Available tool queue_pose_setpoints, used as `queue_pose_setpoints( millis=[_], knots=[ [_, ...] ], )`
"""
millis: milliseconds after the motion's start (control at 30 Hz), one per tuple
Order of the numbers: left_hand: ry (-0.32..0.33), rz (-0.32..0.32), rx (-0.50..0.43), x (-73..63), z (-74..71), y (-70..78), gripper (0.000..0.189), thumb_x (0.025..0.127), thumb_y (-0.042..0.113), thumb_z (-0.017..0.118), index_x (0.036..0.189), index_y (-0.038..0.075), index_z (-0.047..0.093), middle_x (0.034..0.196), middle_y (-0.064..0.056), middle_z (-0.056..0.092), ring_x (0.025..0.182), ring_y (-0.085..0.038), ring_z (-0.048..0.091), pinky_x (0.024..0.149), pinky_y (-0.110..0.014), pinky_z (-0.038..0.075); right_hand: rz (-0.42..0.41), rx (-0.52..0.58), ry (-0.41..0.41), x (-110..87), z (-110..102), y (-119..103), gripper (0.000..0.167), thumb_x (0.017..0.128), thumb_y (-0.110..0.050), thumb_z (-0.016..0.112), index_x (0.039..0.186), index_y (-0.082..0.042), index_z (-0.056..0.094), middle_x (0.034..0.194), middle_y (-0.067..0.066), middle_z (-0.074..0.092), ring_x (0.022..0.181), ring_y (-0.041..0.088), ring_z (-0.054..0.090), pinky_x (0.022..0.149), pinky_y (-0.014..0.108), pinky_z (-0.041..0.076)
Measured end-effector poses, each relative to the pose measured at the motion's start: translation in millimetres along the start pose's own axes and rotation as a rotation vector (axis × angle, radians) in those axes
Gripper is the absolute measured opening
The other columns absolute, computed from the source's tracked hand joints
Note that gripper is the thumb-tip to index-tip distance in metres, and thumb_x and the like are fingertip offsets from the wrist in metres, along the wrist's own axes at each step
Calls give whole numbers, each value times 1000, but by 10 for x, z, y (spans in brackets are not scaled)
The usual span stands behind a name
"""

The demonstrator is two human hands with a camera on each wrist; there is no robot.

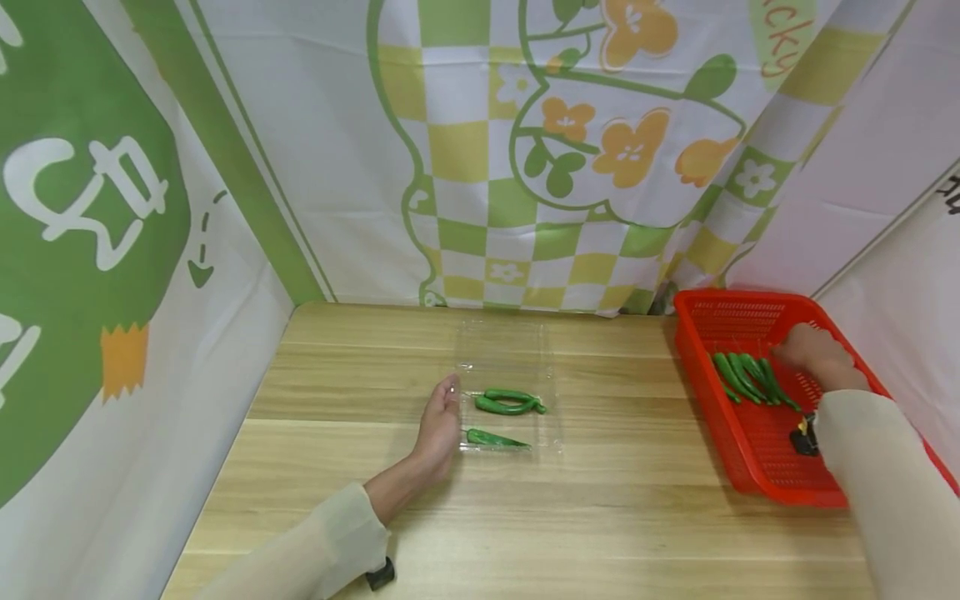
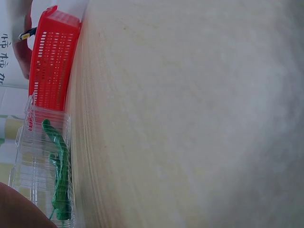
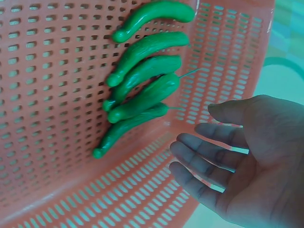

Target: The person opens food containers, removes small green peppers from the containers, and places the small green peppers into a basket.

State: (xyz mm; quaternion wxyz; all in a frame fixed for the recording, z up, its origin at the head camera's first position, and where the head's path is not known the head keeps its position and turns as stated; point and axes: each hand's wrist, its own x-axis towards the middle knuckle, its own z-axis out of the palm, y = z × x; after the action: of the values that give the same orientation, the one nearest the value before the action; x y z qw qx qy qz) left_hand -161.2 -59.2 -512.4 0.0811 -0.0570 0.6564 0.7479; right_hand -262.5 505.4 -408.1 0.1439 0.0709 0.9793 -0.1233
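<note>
In the head view, my left hand (image 1: 438,429) rests against the left side of a clear plastic clamshell box (image 1: 551,429), its fingers lying along the edge. Three green peppers lie in the box: a pair of curved peppers (image 1: 504,408) side by side, and a single pepper (image 1: 497,439) nearer the front. Over the right part of the red basket (image 1: 742,467) is my right hand (image 1: 813,354). The right wrist view shows this hand (image 3: 247,161) with fingers loosely extended, holding nothing, beside a row of several green peppers (image 3: 147,92).
The box's raised clear lid (image 1: 502,343) stands toward the back. A wooden table (image 1: 615,492) lies under the box and basket. A printed cloth (image 1: 495,167) hangs behind the table, and a green and white panel (image 1: 90,192) stands at the left.
</note>
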Motion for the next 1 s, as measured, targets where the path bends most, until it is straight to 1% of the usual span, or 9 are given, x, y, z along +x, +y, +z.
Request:
queue_pose_setpoints(
  millis=[133, 267, 433, 533, 633, 733, 800, 900, 1000],
  knots=[
    [2, -2, 4, 7, 3, 2, 53, 115, 13, 26, 166, -2, 18, 176, -21, 13, 162, -42, 8, 133, -56, 8, -47, -13, 54, 13, -25, -79, 38, 101, -27, 54, 66, -15, 48, 57, -4, 42, 55, 17, 43, 49, 33, 37],
    [0, -5, 4, 11, 5, 12, 53, 115, 12, 25, 166, -2, 17, 176, -21, 12, 163, -42, 7, 133, -56, 7, -84, -49, 102, 9, -82, -205, 42, 102, -28, 55, 63, -15, 47, 55, -5, 39, 53, 15, 37, 48, 33, 35],
    [-5, -8, 5, 11, 5, 16, 53, 115, 12, 25, 166, -2, 17, 176, -20, 12, 163, -41, 6, 133, -55, 7, -133, -109, 146, -27, -160, -372, 40, 103, -27, 54, 66, -14, 46, 59, -2, 40, 58, 22, 44, 50, 37, 38],
    [-8, -9, 7, 9, 4, 14, 53, 115, 11, 25, 166, -2, 16, 176, -20, 11, 163, -41, 5, 133, -55, 6, -136, -118, 164, -59, -186, -481, 38, 103, -27, 54, 69, -13, 47, 61, -1, 41, 62, 26, 48, 50, 39, 39],
    [-10, -10, 3, 3, 2, 12, 54, 115, 10, 25, 166, -2, 16, 176, -20, 11, 163, -40, 5, 134, -55, 6, -144, -119, 181, -93, -205, -589, 34, 103, -26, 53, 73, -10, 50, 64, 5, 48, 65, 32, 54, 48, 43, 44],
    [-9, -11, -1, 4, 2, 12, 53, 115, 10, 25, 166, -2, 16, 176, -20, 11, 163, -40, 5, 134, -55, 6, -160, -123, 199, -121, -217, -694, 30, 103, -25, 53, 80, -5, 57, 73, 14, 59, 73, 43, 62, 50, 52, 51],
    [-7, -13, 1, 6, 3, 10, 53, 115, 10, 25, 166, -2, 17, 176, -19, 11, 163, -40, 5, 134, -55, 6, -171, -131, 209, -128, -213, -769, 30, 103, -25, 53, 84, -3, 60, 77, 19, 62, 76, 47, 64, 52, 57, 53],
    [-5, -11, 4, 9, 4, 11, 53, 115, 10, 25, 166, -2, 17, 176, -20, 12, 163, -40, 5, 134, -55, 6, -191, -138, 229, -130, -193, -902, 29, 102, -25, 55, 85, -2, 62, 80, 21, 64, 77, 49, 64, 54, 60, 53],
    [-3, -11, 3, 5, 4, 9, 53, 114, 9, 25, 166, -2, 17, 176, -20, 12, 163, -40, 5, 134, -54, 6, -224, -147, 249, -143, -157, -1049, 29, 101, -24, 57, 82, -3, 61, 78, 20, 64, 75, 46, 65, 53, 60, 53]
  ],
)
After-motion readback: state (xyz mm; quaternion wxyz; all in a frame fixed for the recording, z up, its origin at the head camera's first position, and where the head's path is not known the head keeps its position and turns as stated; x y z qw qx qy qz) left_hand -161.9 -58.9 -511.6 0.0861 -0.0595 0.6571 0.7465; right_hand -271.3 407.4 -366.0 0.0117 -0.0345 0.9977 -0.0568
